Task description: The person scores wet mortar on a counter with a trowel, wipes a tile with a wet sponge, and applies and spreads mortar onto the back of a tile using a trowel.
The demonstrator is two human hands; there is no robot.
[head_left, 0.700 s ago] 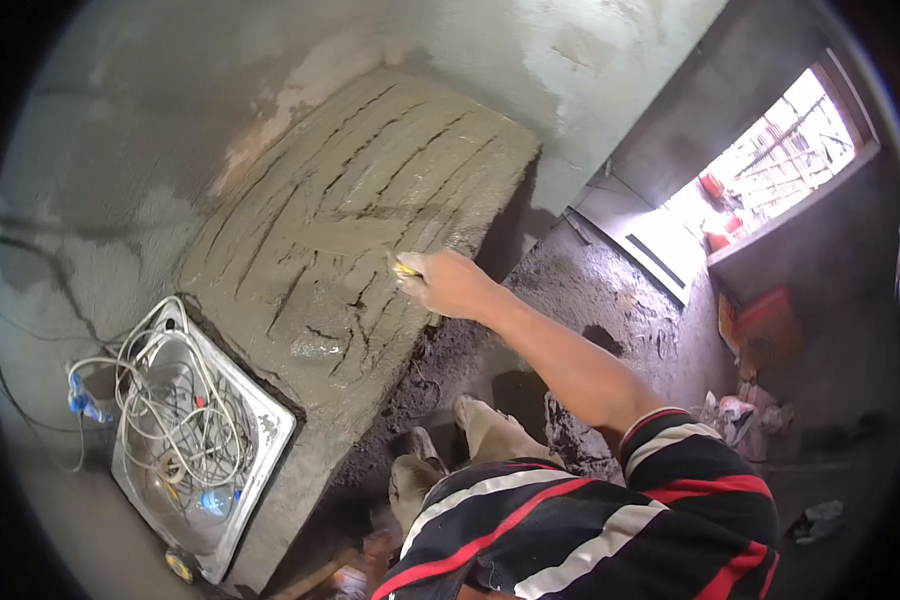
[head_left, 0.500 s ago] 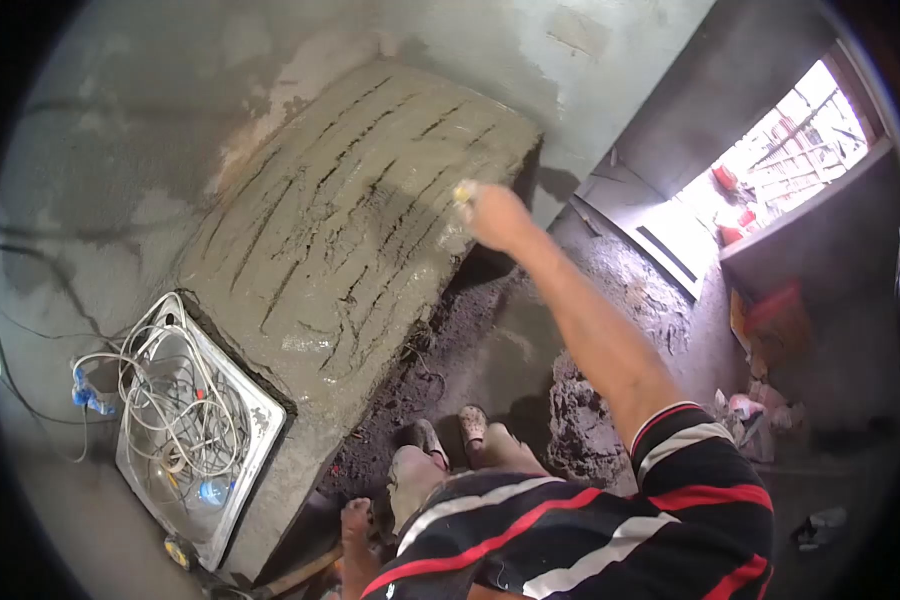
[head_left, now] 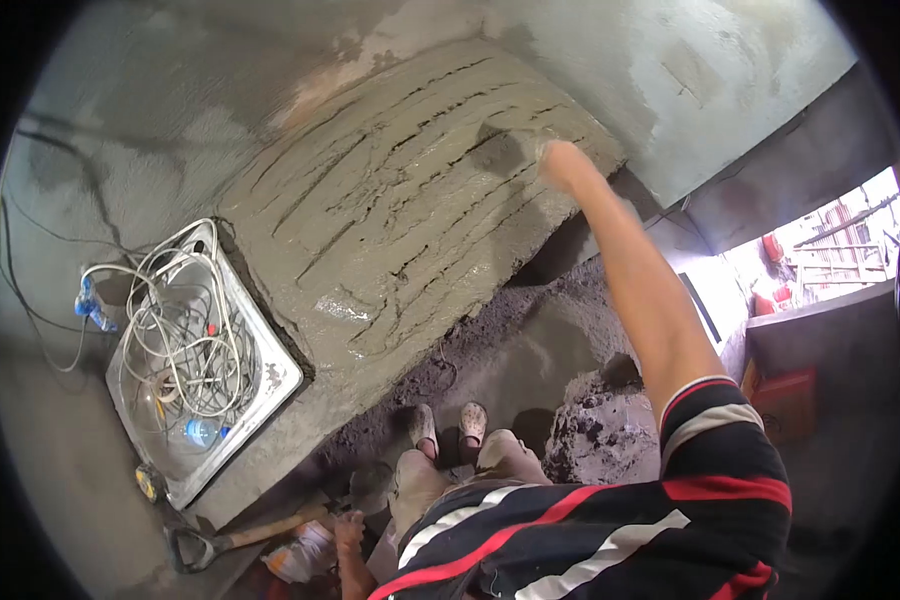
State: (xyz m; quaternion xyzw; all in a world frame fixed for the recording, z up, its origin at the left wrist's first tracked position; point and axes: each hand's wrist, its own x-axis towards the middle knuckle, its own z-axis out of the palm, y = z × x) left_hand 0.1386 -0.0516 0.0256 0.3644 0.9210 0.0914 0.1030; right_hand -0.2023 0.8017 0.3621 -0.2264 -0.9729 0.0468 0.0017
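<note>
My right hand (head_left: 562, 166) is stretched out over the far right part of a slab thickly covered with wet grey mortar (head_left: 320, 225). Its fingers are closed around the pale handle of a trowel (head_left: 497, 148), whose grey blade lies over the mortar. Long dark grooves run across the mortar's surface. Low in the view, my left hand (head_left: 349, 528) hangs beside the wooden shaft of a shovel (head_left: 265, 530). How its fingers are set is unclear, and whether it touches the shaft cannot be made out.
A white basin (head_left: 285, 375) holding tangled cable (head_left: 185, 340) and a plastic bottle (head_left: 200, 432) stands left of the slab. A tape measure (head_left: 150, 483) is by its corner. A rubble heap (head_left: 600, 430) lies near my feet. At right, a red box (head_left: 785, 405) stands below a bright opening.
My view has shifted, bringing the shovel further into sight. My right hand has reached further toward the slab's far right, and the trowel blade now shows. My left hand remains low.
</note>
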